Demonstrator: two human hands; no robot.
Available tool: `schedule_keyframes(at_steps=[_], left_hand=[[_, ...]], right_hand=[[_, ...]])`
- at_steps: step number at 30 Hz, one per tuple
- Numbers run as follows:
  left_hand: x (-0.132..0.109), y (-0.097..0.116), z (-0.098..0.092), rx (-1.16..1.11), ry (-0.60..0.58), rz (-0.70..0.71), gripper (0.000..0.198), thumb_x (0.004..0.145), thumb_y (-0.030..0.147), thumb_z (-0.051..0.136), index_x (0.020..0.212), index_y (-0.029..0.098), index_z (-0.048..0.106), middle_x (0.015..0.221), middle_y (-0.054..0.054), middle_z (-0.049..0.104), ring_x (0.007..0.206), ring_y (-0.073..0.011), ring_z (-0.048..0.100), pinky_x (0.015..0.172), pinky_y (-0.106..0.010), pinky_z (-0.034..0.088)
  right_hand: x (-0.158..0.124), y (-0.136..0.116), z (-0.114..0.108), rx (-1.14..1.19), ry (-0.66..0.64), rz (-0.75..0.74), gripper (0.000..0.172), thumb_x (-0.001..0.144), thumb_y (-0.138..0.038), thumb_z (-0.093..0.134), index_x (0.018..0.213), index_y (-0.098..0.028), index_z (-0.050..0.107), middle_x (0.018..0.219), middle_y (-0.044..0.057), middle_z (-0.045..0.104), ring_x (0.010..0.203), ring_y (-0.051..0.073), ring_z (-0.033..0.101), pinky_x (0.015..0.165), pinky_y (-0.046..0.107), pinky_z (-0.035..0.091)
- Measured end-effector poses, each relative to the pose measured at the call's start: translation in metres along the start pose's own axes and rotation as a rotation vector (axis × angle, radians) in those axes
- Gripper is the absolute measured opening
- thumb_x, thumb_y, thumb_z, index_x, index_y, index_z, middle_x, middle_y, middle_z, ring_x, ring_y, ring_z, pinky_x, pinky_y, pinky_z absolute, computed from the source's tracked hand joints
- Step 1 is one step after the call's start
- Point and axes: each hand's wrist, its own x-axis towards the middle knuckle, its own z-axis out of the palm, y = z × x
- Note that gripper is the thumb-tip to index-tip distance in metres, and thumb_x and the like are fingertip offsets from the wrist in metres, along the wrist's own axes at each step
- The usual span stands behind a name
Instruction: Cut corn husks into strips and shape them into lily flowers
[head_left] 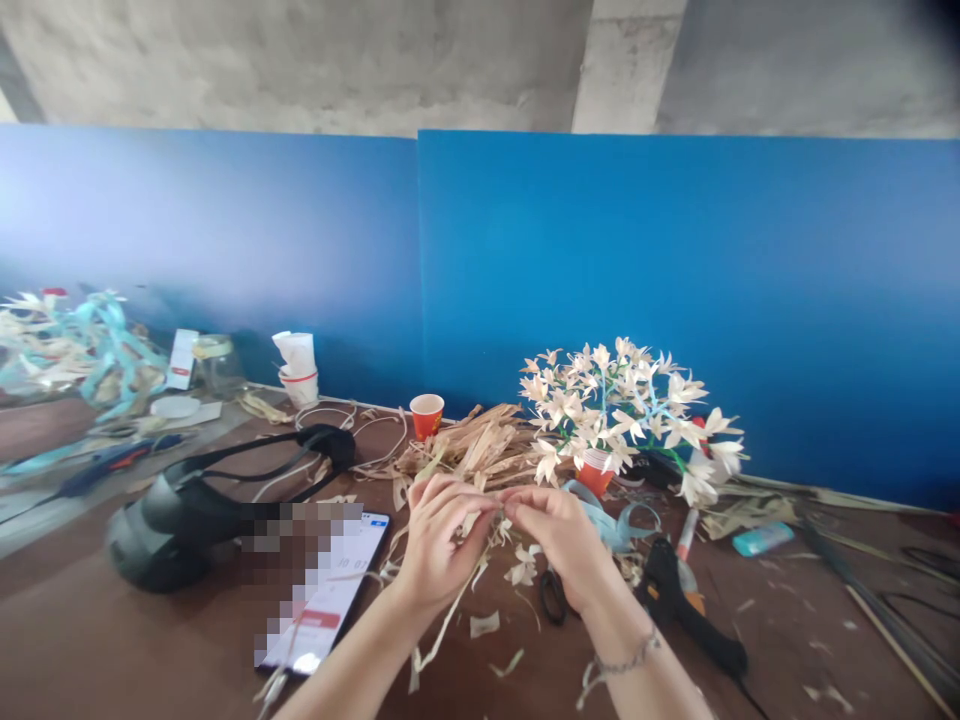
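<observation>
My left hand [439, 540] and my right hand [559, 535] meet over the brown table [112, 640], fingers pinched together on a pale strip of dried husk [487, 522] that trails down toward me. Small husk scraps [484, 625] lie below the hands. Behind them sits a heap of dried husk strips [469, 450]. To the right, a bunch of cream husk flowers [622, 405] stands in a red cup [594, 472].
A phone [330, 590] lies left of my hands, beside a black headset [187, 505]. Scissors [553, 595], light blue ribbon [619, 525] and a black glue gun [686, 605] lie right. A red paper cup [427, 413] stands before the blue wall panel [675, 280].
</observation>
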Motion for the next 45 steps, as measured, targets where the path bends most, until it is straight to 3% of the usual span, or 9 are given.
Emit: schedule_keyframes(at_steps=[6,17,21,27,30,45], left_hand=[[0.003,-0.0011,-0.002,0.08,-0.103,0.048,0.009,0.081,0.018,0.054,0.076,0.022,0.061,0.073,0.0,0.068,0.072,-0.0157,0.057,0.072,-0.033,0.034],[-0.0004,-0.0035,-0.0002,0.202,-0.194,0.117,0.011,0.082,0.015,0.05,0.077,0.02,0.059,0.075,0.0,0.067,0.075,-0.0159,0.055,0.074,-0.034,0.03],[-0.0026,-0.0035,0.0013,0.206,-0.191,0.13,0.011,0.081,0.014,0.049,0.077,0.019,0.059,0.075,0.0,0.066,0.074,-0.0157,0.055,0.074,-0.034,0.031],[0.0011,0.0018,-0.0016,0.187,-0.074,0.097,0.014,0.08,0.013,0.051,0.071,0.02,0.059,0.069,0.001,0.066,0.072,-0.0144,0.056,0.073,-0.032,0.032],[0.0032,0.0036,-0.0036,0.152,-0.07,0.098,0.011,0.08,0.015,0.054,0.073,0.021,0.061,0.07,0.002,0.067,0.07,-0.0138,0.056,0.072,-0.031,0.032],[-0.0007,0.0005,-0.0005,0.231,-0.147,0.106,0.014,0.083,0.018,0.049,0.08,0.021,0.063,0.077,0.0,0.068,0.074,-0.0149,0.056,0.075,-0.032,0.03]], right_hand=[[-0.0019,0.0009,0.0036,-0.407,0.177,-0.309,0.013,0.07,-0.015,0.054,0.062,-0.018,0.064,0.084,0.005,0.067,0.085,0.02,0.059,0.077,0.03,0.044],[-0.007,-0.0008,0.0054,-0.665,0.195,-0.447,0.017,0.068,-0.004,0.051,0.064,-0.017,0.06,0.08,0.006,0.065,0.084,0.02,0.056,0.078,0.033,0.044],[-0.0077,-0.0005,0.0058,-0.68,0.193,-0.475,0.017,0.068,-0.004,0.05,0.065,-0.017,0.061,0.079,0.007,0.065,0.083,0.021,0.056,0.077,0.033,0.045],[-0.0067,-0.0049,0.0052,-0.489,0.159,-0.32,0.014,0.07,-0.011,0.053,0.063,-0.018,0.062,0.082,0.004,0.066,0.083,0.018,0.059,0.076,0.029,0.043],[-0.0055,-0.0043,0.0033,-0.438,0.148,-0.294,0.013,0.071,-0.014,0.053,0.063,-0.018,0.062,0.082,0.004,0.067,0.082,0.018,0.06,0.075,0.027,0.043],[-0.0067,0.0024,0.0061,-0.708,0.216,-0.537,0.015,0.071,-0.005,0.051,0.066,-0.017,0.057,0.08,0.006,0.061,0.083,0.02,0.053,0.076,0.032,0.043]])
